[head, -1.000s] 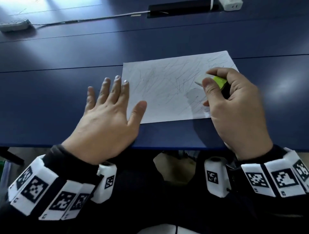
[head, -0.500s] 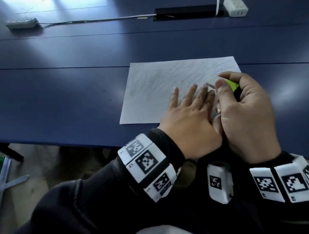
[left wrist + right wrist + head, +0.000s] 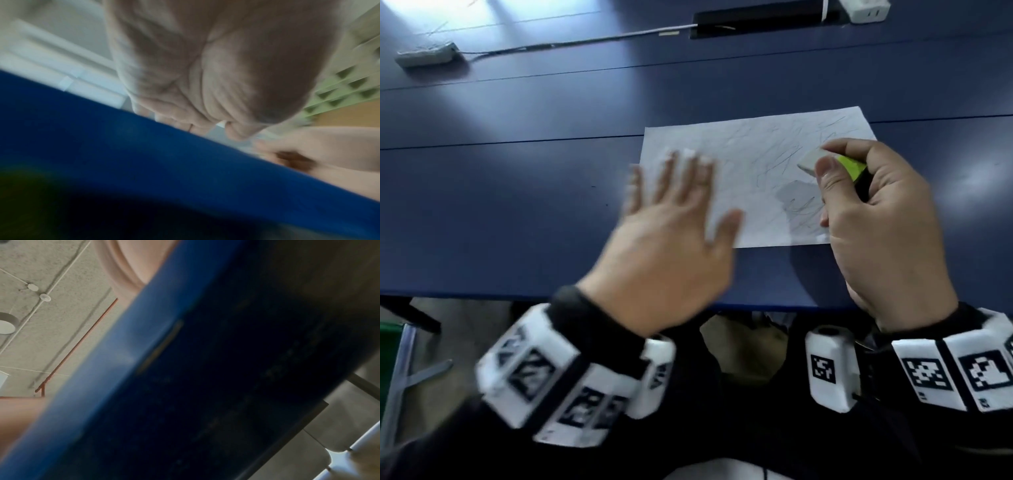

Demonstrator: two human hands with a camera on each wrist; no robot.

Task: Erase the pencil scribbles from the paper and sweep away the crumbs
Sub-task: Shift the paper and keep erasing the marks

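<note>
Sweeping is under way: my left hand (image 3: 671, 236), fingers flat and holding nothing, has swung back from beside my right hand (image 3: 883, 233) to the left edge of the paper (image 3: 756, 164) on the table (image 3: 517, 205). My right hand grips the eraser (image 3: 825, 162) above the scribbles (image 3: 784, 154); these remain, so erasing is unfinished.

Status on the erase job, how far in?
Done: little; the paper is covered in pencil scribbles. In hand: the right hand grips the eraser above the sheet's right side; the left hand, fingers straight and blurred, is over its left edge. Left: most erasing, plus clearing crumbs, too small to see.
</note>
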